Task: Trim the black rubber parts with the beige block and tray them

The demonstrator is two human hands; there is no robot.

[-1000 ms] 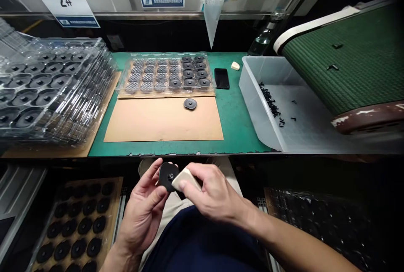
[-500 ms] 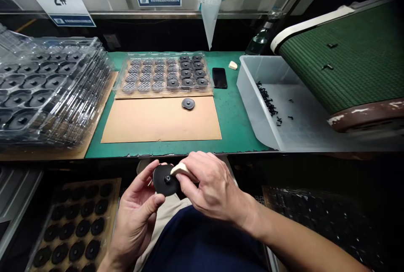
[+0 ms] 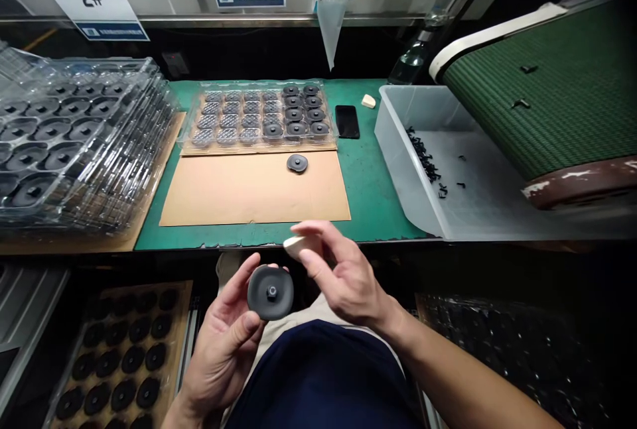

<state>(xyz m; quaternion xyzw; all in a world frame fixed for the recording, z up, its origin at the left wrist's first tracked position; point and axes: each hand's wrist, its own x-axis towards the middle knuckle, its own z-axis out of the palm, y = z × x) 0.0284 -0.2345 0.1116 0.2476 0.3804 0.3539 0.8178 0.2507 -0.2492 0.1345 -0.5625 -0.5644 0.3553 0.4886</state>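
A round black disc with a small central stub faces up in my left hand, whose thumb and fingers grip its edge. My right hand pinches a cream-coloured block to the upper right of that disc, apart from it. Another disc lies on the brown cardboard. Behind it sits a clear tray, with black discs in its right-hand pockets and in one pocket further left along the front row.
Stacked clear trays hold discs at the left. A phone and a second cream block lie beside a grey bin with small black parts. A green conveyor slopes over the bin. More disc trays are below the table.
My right hand has lifted the cream block off the disc, up and to the right. My left hand has shifted slightly right, and the disc now faces the camera more fully.
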